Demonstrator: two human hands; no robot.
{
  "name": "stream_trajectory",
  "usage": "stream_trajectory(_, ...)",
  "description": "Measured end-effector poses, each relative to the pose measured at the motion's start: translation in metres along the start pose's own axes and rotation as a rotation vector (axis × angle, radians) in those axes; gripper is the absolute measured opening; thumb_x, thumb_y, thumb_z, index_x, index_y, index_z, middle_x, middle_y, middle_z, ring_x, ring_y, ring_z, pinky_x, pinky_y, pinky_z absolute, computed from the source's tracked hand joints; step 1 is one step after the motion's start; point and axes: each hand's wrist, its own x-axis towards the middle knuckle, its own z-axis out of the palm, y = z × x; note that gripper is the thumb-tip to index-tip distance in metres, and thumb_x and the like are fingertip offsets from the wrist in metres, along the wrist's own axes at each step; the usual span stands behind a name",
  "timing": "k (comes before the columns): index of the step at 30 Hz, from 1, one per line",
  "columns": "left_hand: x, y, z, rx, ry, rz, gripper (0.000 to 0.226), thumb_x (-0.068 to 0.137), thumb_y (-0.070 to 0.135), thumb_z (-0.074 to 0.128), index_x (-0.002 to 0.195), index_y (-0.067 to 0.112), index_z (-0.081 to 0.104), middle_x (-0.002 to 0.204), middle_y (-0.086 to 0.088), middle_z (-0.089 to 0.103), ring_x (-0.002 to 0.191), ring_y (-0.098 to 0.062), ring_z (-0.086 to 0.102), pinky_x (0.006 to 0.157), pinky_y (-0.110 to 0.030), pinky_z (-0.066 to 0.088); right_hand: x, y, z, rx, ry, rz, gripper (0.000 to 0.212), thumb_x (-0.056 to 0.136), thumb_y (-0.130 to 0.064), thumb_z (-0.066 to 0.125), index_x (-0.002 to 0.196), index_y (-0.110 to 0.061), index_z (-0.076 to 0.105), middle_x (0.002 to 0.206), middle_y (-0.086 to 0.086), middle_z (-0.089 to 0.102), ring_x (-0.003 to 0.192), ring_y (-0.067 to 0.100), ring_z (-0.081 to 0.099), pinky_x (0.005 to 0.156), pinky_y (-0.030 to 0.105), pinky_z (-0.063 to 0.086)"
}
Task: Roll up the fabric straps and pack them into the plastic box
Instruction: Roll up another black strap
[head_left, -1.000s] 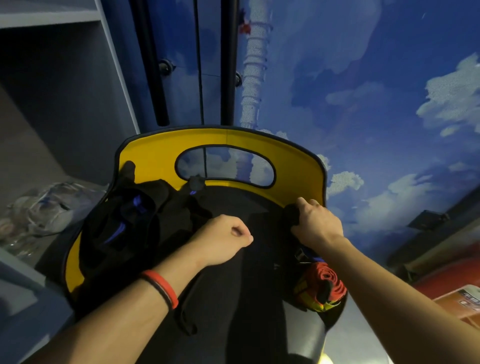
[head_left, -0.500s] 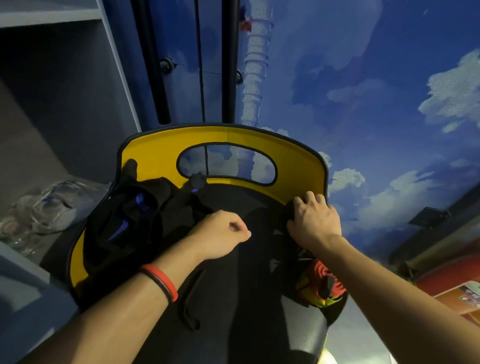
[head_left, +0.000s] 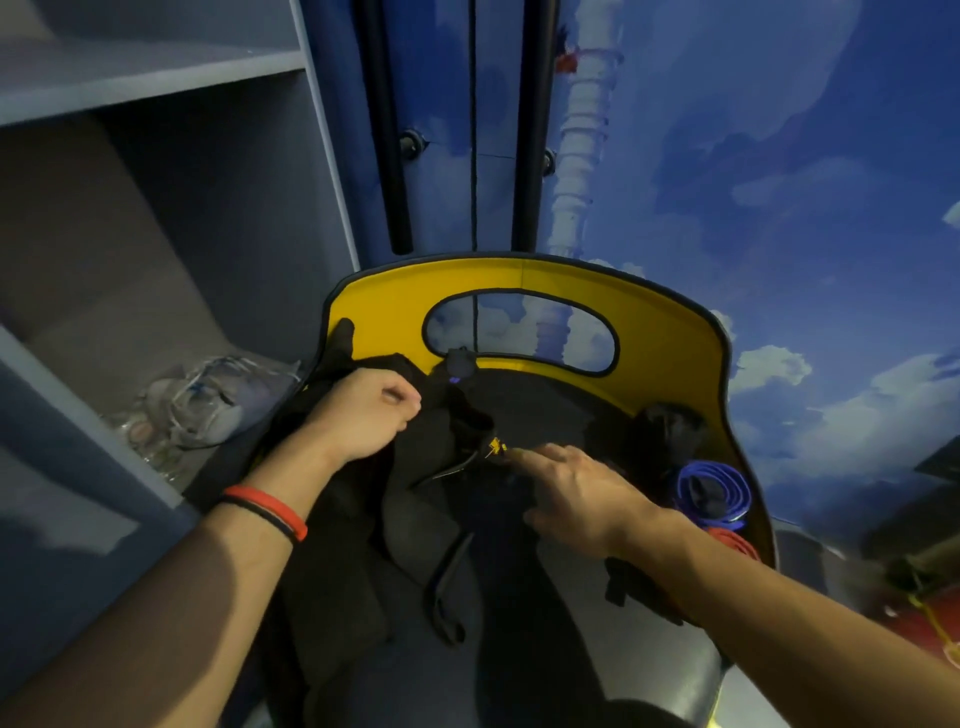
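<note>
A heap of black fabric straps (head_left: 415, 519) is seen lying in a yellow-lined, black-rimmed container (head_left: 384, 306) w/ an oval handle cut-out in its far wall. What the container is made of can't be told. One flat black strap w/ a looped end (head_left: 451, 587) is laid w/ its long axis approx. near-to-far, loop end toward the viewer. A thinner black strap (head_left: 449, 472) is angled from lower L to upper R, ending by a small yellow tag (head_left: 496, 446). Any print on the tag is too small to be read.

The left hand (head_left: 371, 410) is closed into a fist at the L side of the container, w/ a fold of the black fabric gripped under it. The right hand (head_left: 576, 488) is held flat over the middle of the heap, fingers extended & relaxed, forefinger tip just beside the yellow tag. Nothing is held by it, and it's slightly blurred.

At the R wall a tightly coiled blue strap roll (head_left: 714, 491) is stood on edge, spiral face turned toward the camera. Just nearer, a coiled red-orange strap roll (head_left: 737, 548) is partly hidden by the R forearm. Red & black wristbands (head_left: 270, 512) are worn on the L wrist.

A grey shelf unit (head_left: 156, 88) is seen at L, w/ a crumpled clear plastic bag (head_left: 208, 400) on a lower shelf, contents not made out. A blue sky-and-cloud mural (head_left: 779, 208) is seen behind. The container's near part is lost in shadow.
</note>
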Motion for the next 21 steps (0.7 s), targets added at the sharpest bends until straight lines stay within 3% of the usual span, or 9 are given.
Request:
stream_trajectory(3,0.000,-0.008,-0.005,0.012,0.005,0.000,0.011,0.097,0.018,0.066,0.093,0.025,0.073,0.087,0.001,0.076,0.085,-0.015,0.073,0.089,-0.043,0.059,0.006,-0.004,0.010,-0.002,-0.068,-0.007,0.085,0.094,-0.038,0.065,0.161,-0.036,0.013,0.151,0.004,0.040,0.140,0.028,0.038,0.111,0.041,0.041)
stream_trajectory(8,0.000,-0.012,-0.005,0.064,-0.024,0.032,0.005,0.095,0.025,0.071,0.096,0.028,0.074,0.093,0.009,0.074,0.091,-0.012,0.069,0.091,-0.040,0.057,0.018,-0.005,0.014,-0.038,-0.030,0.004,0.089,0.095,-0.035,0.061,0.160,-0.045,0.001,0.139,0.003,0.044,0.130,0.028,0.043,0.103,0.042,0.045)
stream_trajectory(12,-0.004,-0.009,0.005,0.166,-0.146,0.083,0.017,0.093,0.024,0.073,0.110,0.030,0.075,0.096,0.017,0.069,0.095,-0.005,0.064,0.095,-0.031,0.052,0.033,-0.013,0.015,-0.162,-0.005,0.000,0.088,0.098,-0.030,0.053,0.158,-0.048,-0.010,0.140,0.006,0.044,0.129,0.029,0.044,0.102,0.042,0.045)
stream_trajectory(14,-0.007,-0.008,0.011,0.240,-0.242,0.122,0.024,0.094,0.026,0.072,0.117,0.034,0.073,0.109,0.014,0.070,0.103,-0.006,0.063,0.099,-0.031,0.051,0.041,-0.018,0.020,-0.195,-0.033,0.006,0.091,0.098,-0.031,0.054,0.158,-0.045,-0.013,0.146,0.007,0.042,0.130,0.030,0.044,0.104,0.043,0.044)
stream_trajectory(18,-0.012,-0.008,0.015,0.377,-0.373,0.167,0.032,0.096,0.032,0.069,0.127,0.039,0.066,0.127,0.011,0.064,0.117,-0.010,0.059,0.103,-0.035,0.048,0.047,-0.024,0.023,-0.267,-0.078,0.044,0.087,0.099,-0.032,0.056,0.162,-0.030,-0.004,0.161,0.005,0.031,0.141,0.029,0.038,0.111,0.044,0.038)
stream_trajectory(21,-0.010,-0.010,0.012,0.417,-0.345,0.159,0.034,0.096,0.034,0.067,0.130,0.038,0.064,0.134,0.010,0.061,0.121,-0.012,0.058,0.106,-0.037,0.047,0.044,-0.024,0.015,-0.330,0.030,0.072,0.070,0.103,-0.028,0.050,0.161,-0.020,0.013,0.151,0.006,0.046,0.136,0.027,0.045,0.107,0.042,0.040)
